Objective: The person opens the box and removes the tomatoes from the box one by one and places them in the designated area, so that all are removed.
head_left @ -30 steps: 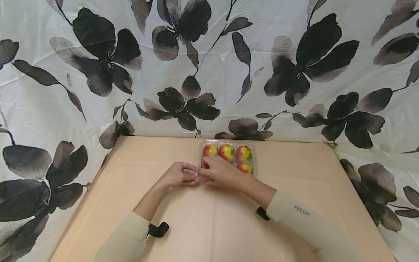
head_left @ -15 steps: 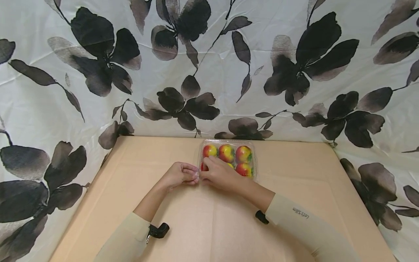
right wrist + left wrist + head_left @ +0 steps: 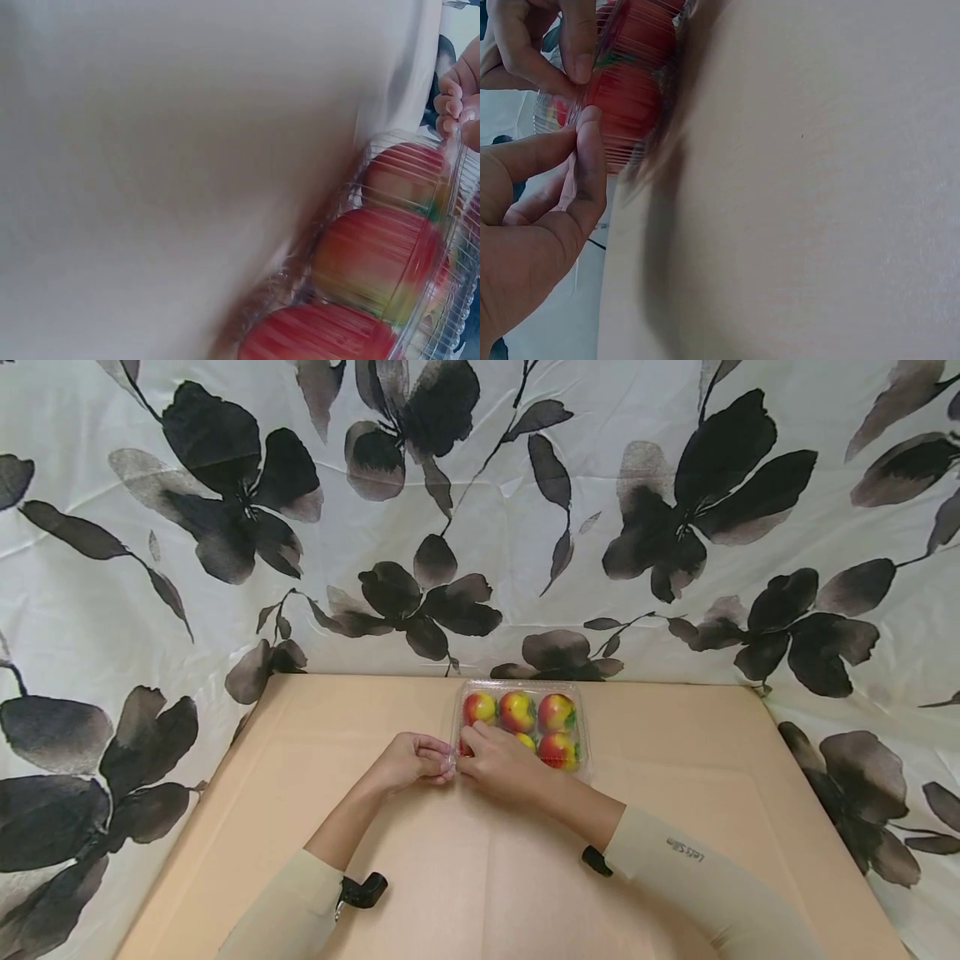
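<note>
A clear plastic clamshell box (image 3: pixel 582 727) of red-and-yellow fruits (image 3: pixel 557 713) lies at the table's far side, with its lid down over them. At the near left corner my left hand (image 3: pixel 408 762) pinches the rim between thumb and forefinger, plain in the left wrist view. Right beside it, my right hand (image 3: pixel 506 762) reaches across the near side; its thumb and fingers (image 3: pixel 579 64) pinch the same rim. That hand covers part of the near row of fruits. Ridged side walls and a fruit (image 3: pixel 379 259) show in the right wrist view.
The tan table top (image 3: pixel 480 868) runs toward me below the box. Behind its far edge hangs a white cloth (image 3: pixel 525 552) printed with dark flowers. A black wrist-camera mount (image 3: pixel 364 890) sits at my left sleeve, and another (image 3: pixel 597 861) at my right.
My right hand has shifted slightly toward me and left along the rim, uncovering more of the near-row fruits. The left hand has stayed at the corner, and the box has barely moved.
</note>
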`<state>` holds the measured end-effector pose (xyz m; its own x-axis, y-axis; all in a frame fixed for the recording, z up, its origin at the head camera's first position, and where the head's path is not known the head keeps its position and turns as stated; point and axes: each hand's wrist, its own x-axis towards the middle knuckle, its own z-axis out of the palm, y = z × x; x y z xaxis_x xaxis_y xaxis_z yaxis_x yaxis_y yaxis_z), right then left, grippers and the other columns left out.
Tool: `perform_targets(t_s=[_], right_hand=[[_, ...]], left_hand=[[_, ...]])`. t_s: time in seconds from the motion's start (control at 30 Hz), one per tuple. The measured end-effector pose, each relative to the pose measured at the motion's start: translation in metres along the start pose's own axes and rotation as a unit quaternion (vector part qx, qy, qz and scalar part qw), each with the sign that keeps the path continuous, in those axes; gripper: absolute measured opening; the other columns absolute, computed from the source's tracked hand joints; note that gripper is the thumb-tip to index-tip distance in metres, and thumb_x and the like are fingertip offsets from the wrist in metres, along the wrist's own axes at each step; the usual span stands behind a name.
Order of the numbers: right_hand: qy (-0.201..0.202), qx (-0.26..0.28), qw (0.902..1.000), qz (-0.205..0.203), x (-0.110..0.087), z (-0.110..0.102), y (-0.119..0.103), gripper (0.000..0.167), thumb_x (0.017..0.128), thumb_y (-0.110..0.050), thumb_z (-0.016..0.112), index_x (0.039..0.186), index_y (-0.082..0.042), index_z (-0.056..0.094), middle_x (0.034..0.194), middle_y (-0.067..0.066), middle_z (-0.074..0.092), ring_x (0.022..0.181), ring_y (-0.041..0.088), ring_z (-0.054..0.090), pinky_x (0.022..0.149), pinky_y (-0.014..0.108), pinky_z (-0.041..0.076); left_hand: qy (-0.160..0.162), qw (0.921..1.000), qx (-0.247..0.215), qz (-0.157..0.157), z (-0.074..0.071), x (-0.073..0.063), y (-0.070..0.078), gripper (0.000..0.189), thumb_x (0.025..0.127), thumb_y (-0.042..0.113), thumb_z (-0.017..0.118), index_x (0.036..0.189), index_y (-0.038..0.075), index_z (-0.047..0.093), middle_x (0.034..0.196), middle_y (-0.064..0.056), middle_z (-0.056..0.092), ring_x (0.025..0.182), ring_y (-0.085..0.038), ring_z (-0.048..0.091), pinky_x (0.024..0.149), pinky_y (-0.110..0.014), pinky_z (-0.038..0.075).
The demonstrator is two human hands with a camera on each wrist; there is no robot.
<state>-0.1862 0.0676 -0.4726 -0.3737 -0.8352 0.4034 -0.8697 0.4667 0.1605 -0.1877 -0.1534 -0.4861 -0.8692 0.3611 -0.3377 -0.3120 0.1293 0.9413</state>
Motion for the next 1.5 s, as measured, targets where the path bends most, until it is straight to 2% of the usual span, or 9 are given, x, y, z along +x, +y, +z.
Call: perform_targets(t_s=[0.17, 0.37, 0.67, 1.13, 1.5], right_hand=[[0.002, -0.008, 0.9999, 0.007, 0.000, 0.002, -0.003, 0.008, 0.095, -0.021, 0.071, 0.094, -0.019, 0.079, 0.091, 0.003, 0.052, 0.086, 0.019, 0.046, 0.068, 0.025, 0.044], [0.024, 0.006, 0.9995, 0.021, -0.002, 0.007, -0.006, 0.009, 0.091, -0.020, 0.075, 0.098, -0.016, 0.080, 0.094, 0.004, 0.053, 0.089, 0.019, 0.048, 0.071, 0.025, 0.047], [0.052, 0.001, 0.9986, 0.010, -0.003, 0.013, -0.005, 0.009, 0.091, -0.021, 0.073, 0.093, -0.013, 0.077, 0.093, 0.004, 0.052, 0.086, 0.020, 0.047, 0.070, 0.026, 0.044], [0.036, 0.024, 0.9986, 0.031, -0.001, 0.013, -0.006, 0.006, 0.090, -0.018, 0.073, 0.090, -0.013, 0.076, 0.094, 0.002, 0.052, 0.089, 0.019, 0.047, 0.072, 0.025, 0.045], [0.043, 0.032, 0.9980, 0.033, 0.000, 0.013, -0.005, 0.005, 0.089, -0.016, 0.072, 0.086, -0.012, 0.074, 0.092, 0.003, 0.052, 0.088, 0.019, 0.048, 0.071, 0.026, 0.044]], left_hand=[[-0.003, 1.0000, 0.007, 0.001, 0.000, -0.001, -0.002, 0.031, 0.093, -0.013, 0.064, 0.123, -0.019, 0.059, 0.087, -0.010, 0.074, 0.077, -0.017, 0.075, 0.073, -0.028, 0.067], [-0.002, 1.0000, 0.002, -0.001, 0.001, -0.001, -0.003, 0.030, 0.093, -0.013, 0.064, 0.122, -0.019, 0.059, 0.086, -0.009, 0.074, 0.076, -0.016, 0.075, 0.073, -0.027, 0.067], [-0.002, 1.0000, 0.008, 0.003, 0.002, -0.001, -0.003, 0.028, 0.093, -0.014, 0.063, 0.120, -0.019, 0.058, 0.084, -0.008, 0.072, 0.075, -0.015, 0.074, 0.071, -0.026, 0.067], [0.008, 0.9995, 0.029, 0.006, 0.005, -0.003, 0.002, 0.023, 0.092, -0.017, 0.062, 0.114, -0.019, 0.058, 0.083, -0.011, 0.068, 0.073, -0.016, 0.073, 0.072, -0.028, 0.067], [0.015, 0.9989, 0.043, 0.009, 0.007, -0.002, 0.004, 0.020, 0.090, -0.018, 0.062, 0.110, -0.017, 0.061, 0.081, -0.011, 0.069, 0.073, -0.017, 0.073, 0.071, -0.028, 0.067]])
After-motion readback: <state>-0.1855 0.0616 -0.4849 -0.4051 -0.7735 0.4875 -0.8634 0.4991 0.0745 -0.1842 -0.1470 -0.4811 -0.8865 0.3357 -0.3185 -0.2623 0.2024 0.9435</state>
